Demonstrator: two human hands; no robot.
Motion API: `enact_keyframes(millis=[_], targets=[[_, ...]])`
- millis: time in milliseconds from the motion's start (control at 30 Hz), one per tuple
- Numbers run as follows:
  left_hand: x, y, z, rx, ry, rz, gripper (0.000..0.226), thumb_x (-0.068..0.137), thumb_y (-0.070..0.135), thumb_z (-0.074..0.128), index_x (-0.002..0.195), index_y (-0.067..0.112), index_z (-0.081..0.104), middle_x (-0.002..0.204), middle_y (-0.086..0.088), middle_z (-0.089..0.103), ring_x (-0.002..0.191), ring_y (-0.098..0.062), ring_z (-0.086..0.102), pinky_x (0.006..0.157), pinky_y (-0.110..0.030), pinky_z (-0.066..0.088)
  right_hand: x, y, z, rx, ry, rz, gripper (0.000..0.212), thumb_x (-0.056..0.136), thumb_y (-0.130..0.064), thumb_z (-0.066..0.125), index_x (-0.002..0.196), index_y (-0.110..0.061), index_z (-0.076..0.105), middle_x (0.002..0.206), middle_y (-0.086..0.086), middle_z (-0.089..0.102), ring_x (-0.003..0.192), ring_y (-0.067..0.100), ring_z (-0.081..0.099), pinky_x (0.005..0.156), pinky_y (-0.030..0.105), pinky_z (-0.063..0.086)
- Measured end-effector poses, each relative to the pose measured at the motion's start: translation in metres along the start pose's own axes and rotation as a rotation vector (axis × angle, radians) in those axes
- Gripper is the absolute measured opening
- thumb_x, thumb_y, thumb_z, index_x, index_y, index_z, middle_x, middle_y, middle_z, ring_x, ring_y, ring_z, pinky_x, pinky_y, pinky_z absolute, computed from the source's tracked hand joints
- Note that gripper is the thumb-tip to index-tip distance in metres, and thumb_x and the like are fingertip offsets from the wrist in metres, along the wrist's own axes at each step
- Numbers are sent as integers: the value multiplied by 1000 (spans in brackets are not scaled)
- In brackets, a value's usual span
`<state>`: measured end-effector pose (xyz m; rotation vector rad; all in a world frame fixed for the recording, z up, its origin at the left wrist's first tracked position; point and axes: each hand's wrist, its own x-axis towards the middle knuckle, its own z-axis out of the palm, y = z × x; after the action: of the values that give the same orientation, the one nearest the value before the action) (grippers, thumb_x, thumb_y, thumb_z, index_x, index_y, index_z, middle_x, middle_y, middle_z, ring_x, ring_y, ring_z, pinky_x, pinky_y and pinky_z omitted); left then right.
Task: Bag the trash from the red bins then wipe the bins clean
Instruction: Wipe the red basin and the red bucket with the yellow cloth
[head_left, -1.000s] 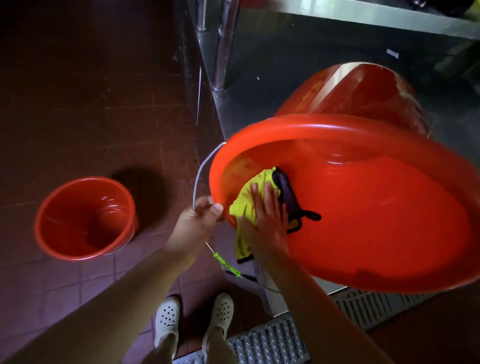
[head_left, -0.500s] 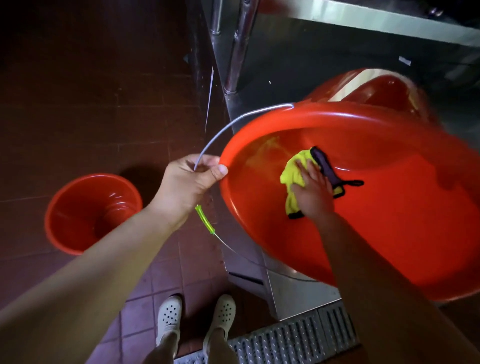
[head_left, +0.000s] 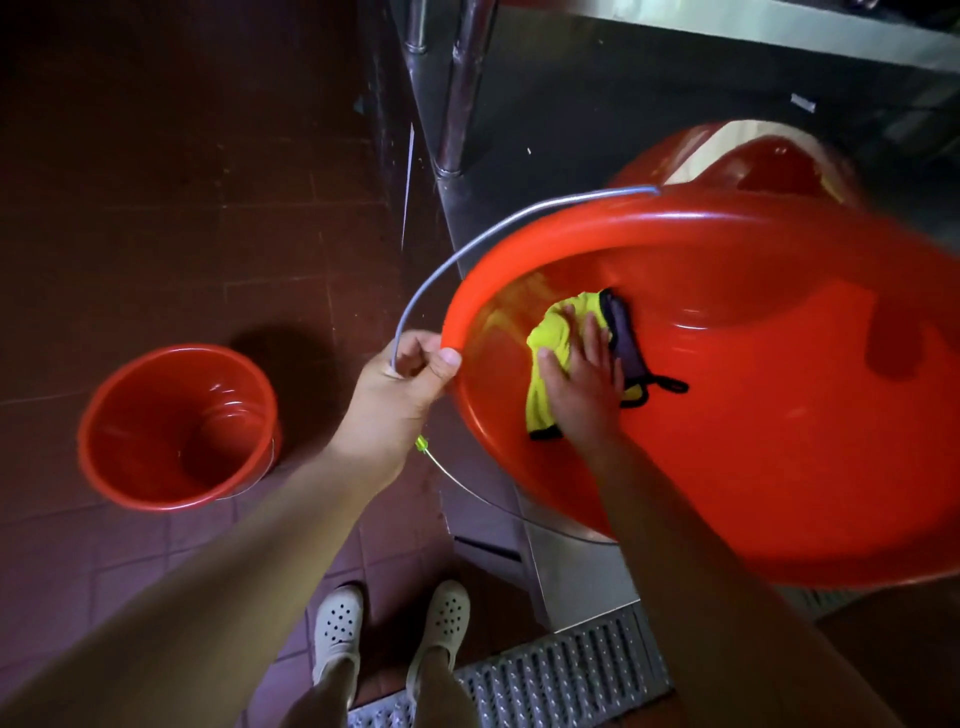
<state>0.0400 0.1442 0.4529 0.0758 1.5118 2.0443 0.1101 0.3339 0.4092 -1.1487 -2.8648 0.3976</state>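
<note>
Yellow cloth (head_left: 550, 343) under right hand (head_left: 584, 382)

A small red bin (head_left: 179, 426) stands on the tiled floor (head_left: 156, 218).

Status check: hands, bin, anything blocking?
Left hand grips wire handle. Right hand presses yellow cloth flat inside tilted red bin. Nothing blocking.

From here I see the big red bin (head_left: 753, 415) run off the frame's right edge, its far rim blurred. My right hand (head_left: 582, 379) covers much of the yellow cloth (head_left: 545, 353). A second red bin (head_left: 769, 161) behind shows only its top.
</note>
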Motion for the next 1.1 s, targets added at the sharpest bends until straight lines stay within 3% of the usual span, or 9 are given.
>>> enact_keyframes(millis=[100, 200, 300, 400, 533, 667, 833, 967, 1100], targets=[[4, 1, 3, 76, 27, 71, 20, 85, 12, 65, 72, 27, 62, 73, 15, 62, 75, -4, 56, 81, -25, 45, -53, -20, 1, 113, -12, -144, 76, 81, -58, 25, 148, -21, 23, 157, 11, 17, 144, 30, 19, 115, 41, 14], [7, 1, 3, 104, 64, 107, 16, 82, 13, 68, 75, 26, 63, 72, 15, 66, 73, 0, 59, 77, -17, 48, -88, -23, 4, 197, -26, -291, 69, 87, -52, 29, 148, -23, 18, 157, 11, 14, 145, 30, 12, 115, 43, 11], [12, 5, 1, 152, 20, 139, 10, 77, 18, 73, 77, 24, 65, 71, 16, 67, 71, 3, 60, 72, -12, 48, -83, -11, 1, 260, -49, -345, 67, 88, -49, 32, 148, -24, 20, 158, 2, 9, 146, 19, 4, 117, 37, 6], [24, 19, -4, 182, -14, 144, 15, 69, 28, 77, 79, 23, 67, 74, 13, 68, 73, 1, 61, 72, -16, 48, -51, 4, -4, 163, -54, -315, 67, 86, -45, 37, 148, -21, 27, 158, 3, 13, 145, 17, 9, 116, 36, 12], [39, 44, -9, 145, -98, 175, 18, 64, 21, 79, 78, 20, 68, 70, 10, 69, 68, -3, 63, 70, -17, 50, 9, 29, -9, -57, -68, -191, 61, 94, -36, 49, 148, -26, 25, 158, 1, 14, 145, 17, 14, 114, 36, 12], [50, 60, -5, 103, -148, 204, 15, 60, 21, 79, 71, 21, 69, 66, 10, 69, 64, -3, 64, 62, -15, 51, 66, 48, -20, -173, -208, 37, 64, 93, -51, 39, 149, -34, 14, 160, -6, 5, 146, 15, 3, 116, 40, 1], [49, 38, -11, 22, -34, 105, 8, 74, 19, 75, 75, 26, 71, 84, 10, 73, 81, -6, 68, 73, -26, 55, 83, 49, -14, -213, -239, 79, 73, 86, -67, 31, 149, -38, 8, 159, -9, -1, 146, 15, -5, 115, 45, -5], [24, -19, -8, -59, 46, -110, 14, 84, 8, 63, 95, 17, 64, 89, 5, 72, 85, -11, 68, 85, -40, 53, 80, 42, -13, -154, -243, 118, 71, 89, -63, 32, 150, -35, 8, 160, -7, -3, 146, 15, -6, 116, 45, -5], [11, -36, 5, -140, 50, -107, 7, 81, 16, 64, 87, 17, 66, 82, 1, 73, 81, -15, 69, 73, -30, 57, 34, 14, -1, -56, -85, 60, 68, 92, -55, 41, 150, -29, 18, 160, 0, 7, 146, 21, 6, 116, 44, 3]])
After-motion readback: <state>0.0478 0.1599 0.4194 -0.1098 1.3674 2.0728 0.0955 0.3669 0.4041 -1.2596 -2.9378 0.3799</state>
